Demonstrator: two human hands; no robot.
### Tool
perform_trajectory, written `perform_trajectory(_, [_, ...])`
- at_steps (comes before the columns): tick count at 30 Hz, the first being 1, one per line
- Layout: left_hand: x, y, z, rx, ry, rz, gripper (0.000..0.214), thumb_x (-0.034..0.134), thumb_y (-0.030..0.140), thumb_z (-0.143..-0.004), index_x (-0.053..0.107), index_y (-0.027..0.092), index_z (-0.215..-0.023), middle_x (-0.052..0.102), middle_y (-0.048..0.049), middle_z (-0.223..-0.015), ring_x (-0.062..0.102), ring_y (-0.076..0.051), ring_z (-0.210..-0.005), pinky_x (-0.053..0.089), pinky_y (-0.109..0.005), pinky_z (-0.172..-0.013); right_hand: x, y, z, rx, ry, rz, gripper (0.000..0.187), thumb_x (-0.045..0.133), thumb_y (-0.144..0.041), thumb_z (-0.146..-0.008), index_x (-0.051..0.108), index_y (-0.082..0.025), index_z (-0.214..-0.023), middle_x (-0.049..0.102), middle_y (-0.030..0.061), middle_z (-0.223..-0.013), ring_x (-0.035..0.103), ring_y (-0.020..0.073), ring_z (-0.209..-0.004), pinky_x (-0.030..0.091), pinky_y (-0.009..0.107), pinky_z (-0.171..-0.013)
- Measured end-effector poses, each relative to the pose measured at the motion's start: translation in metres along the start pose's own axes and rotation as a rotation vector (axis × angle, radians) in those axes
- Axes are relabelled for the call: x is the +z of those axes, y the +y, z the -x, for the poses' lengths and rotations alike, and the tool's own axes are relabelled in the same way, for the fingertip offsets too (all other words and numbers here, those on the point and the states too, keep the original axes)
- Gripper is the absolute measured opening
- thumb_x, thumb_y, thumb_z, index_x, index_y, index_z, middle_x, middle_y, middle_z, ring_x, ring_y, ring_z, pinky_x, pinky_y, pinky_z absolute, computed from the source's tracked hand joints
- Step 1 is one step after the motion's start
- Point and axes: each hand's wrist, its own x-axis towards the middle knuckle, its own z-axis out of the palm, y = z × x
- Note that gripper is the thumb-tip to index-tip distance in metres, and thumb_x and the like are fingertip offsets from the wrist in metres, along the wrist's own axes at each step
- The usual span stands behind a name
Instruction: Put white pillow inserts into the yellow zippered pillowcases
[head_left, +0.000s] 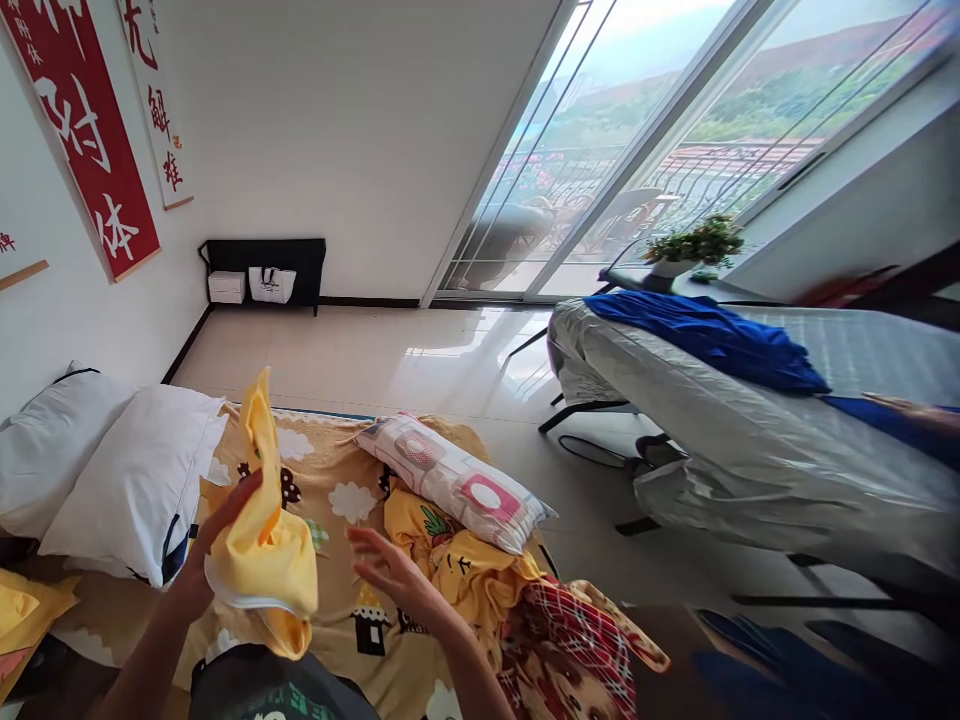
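Yellow cloth [277, 560] hangs bunched and twisted in front of me, with a pale edging along its lower part; it looks like a pillowcase. My left hand [214, 535] holds it from the left side, and its folds cover most of those fingers. My right hand [394, 575] is raised to the right of the cloth, apart from it, with fingers spread and nothing in them. Below both hands lies a tan bedspread [352, 545] with white clouds and a small house pattern.
Two white pillows [139, 460] lie at the left. A patterned pillow [465, 480] rests beside crumpled yellow fabric [450, 565] and a red plaid blanket [577, 640]. On the right, a plastic-covered bed [675, 440] bears blue cloth [712, 335]. Glass doors [600, 150] stand behind.
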Motion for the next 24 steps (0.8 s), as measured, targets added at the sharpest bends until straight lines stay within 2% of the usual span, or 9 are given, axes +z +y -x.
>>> perform_trajectory(2, [0.014,0.017,0.005,0.039,-0.204,-0.093,0.058,0.062,0.048,-0.086,0.053,0.033,-0.142,0.038,-0.0029,-0.157,0.029,-0.032,-0.147,0.025,-0.046,-0.122,0.001,-0.032,-0.013,-0.190,0.151,-0.157,0.068,0.057,-0.052,-0.083,0.045,-0.024,-0.143,0.050,0.0135,-0.146,0.052,0.0248,-0.128,0.044,0.036,-0.099])
perform_trajectory(4, [0.026,0.027,0.008,0.063,-0.364,-0.170,0.055,0.056,0.049,-0.090,0.051,0.033,-0.143,0.034,-0.0027,-0.159,0.024,-0.032,-0.149,0.022,-0.049,-0.123,0.004,-0.058,-0.027,-0.304,0.274,-0.299,0.073,0.062,-0.057,-0.081,0.043,-0.026,-0.144,0.047,0.0129,-0.148,0.045,0.0268,-0.135,0.041,0.040,-0.103])
perform_trajectory(8, [0.032,0.022,0.014,0.070,-0.517,-0.267,0.061,0.062,0.046,-0.087,0.048,0.034,-0.145,0.034,-0.0057,-0.158,0.030,-0.034,-0.146,0.029,-0.051,-0.119,0.017,-0.084,-0.052,-0.220,0.259,-0.563,0.067,0.077,-0.059,-0.061,0.065,-0.022,-0.115,0.069,0.0121,-0.112,0.062,0.0288,-0.105,0.051,0.036,-0.083])
perform_trajectory(11, [0.012,0.008,0.020,0.014,-0.439,-0.384,0.059,0.065,0.043,-0.085,0.052,0.033,-0.142,0.045,-0.0083,-0.151,0.044,-0.033,-0.138,0.037,-0.046,-0.114,0.023,-0.086,-0.059,-0.109,0.398,-0.637,0.056,0.075,-0.064,-0.058,0.066,-0.019,-0.090,0.067,0.0059,-0.080,0.061,0.0216,-0.074,0.049,0.030,-0.064])
perform_trajectory(15, [-0.032,0.006,0.025,-0.192,-0.248,-0.572,0.060,0.065,0.038,-0.085,0.050,0.031,-0.143,0.051,-0.0109,-0.146,0.062,-0.026,-0.109,0.048,-0.041,-0.101,0.015,-0.091,-0.051,-0.089,0.581,-0.631,0.043,0.068,-0.061,-0.067,0.060,-0.020,-0.078,0.060,0.0018,-0.073,0.052,0.0164,-0.066,0.044,0.027,-0.061])
perform_trajectory(17, [-0.045,0.013,0.022,-0.209,-0.271,-0.640,0.064,0.067,0.033,-0.084,0.049,0.031,-0.144,0.046,-0.0102,-0.150,0.057,-0.027,-0.121,0.042,-0.042,-0.109,0.011,-0.099,-0.043,-0.122,0.573,-0.582,0.036,0.068,-0.055,-0.067,0.057,-0.020,-0.070,0.056,-0.0002,-0.067,0.047,0.0141,-0.062,0.040,0.026,-0.058])
perform_trajectory(20, [-0.033,0.024,0.005,-0.084,-0.243,-0.666,0.060,0.060,0.031,-0.088,0.045,0.029,-0.147,0.044,-0.0100,-0.152,0.042,-0.028,-0.139,0.036,-0.044,-0.115,0.013,-0.116,-0.032,-0.237,0.444,-0.347,0.026,0.059,-0.041,-0.067,0.047,-0.020,-0.057,0.046,-0.0031,-0.055,0.037,0.0108,-0.056,0.030,0.023,-0.051])
perform_trajectory(22, [-0.010,0.026,-0.011,0.050,-0.157,-0.684,0.060,0.056,0.033,-0.092,0.039,0.027,-0.149,0.042,-0.0120,-0.152,0.040,-0.027,-0.141,0.037,-0.044,-0.114,0.020,-0.128,-0.027,-0.288,0.360,-0.211,0.020,0.054,-0.033,-0.064,0.044,-0.019,-0.052,0.042,-0.0039,-0.051,0.034,0.0096,-0.054,0.025,0.023,-0.051])
perform_trajectory(24, [0.016,0.024,-0.027,0.194,-0.178,-0.737,0.065,0.059,0.035,-0.091,0.036,0.025,-0.151,0.042,-0.0130,-0.153,0.039,-0.026,-0.142,0.035,-0.044,-0.116,0.026,-0.138,-0.023,-0.296,0.326,-0.168,0.017,0.053,-0.028,-0.062,0.047,-0.018,-0.050,0.043,-0.0042,-0.048,0.033,0.0090,-0.053,0.024,0.023,-0.051])
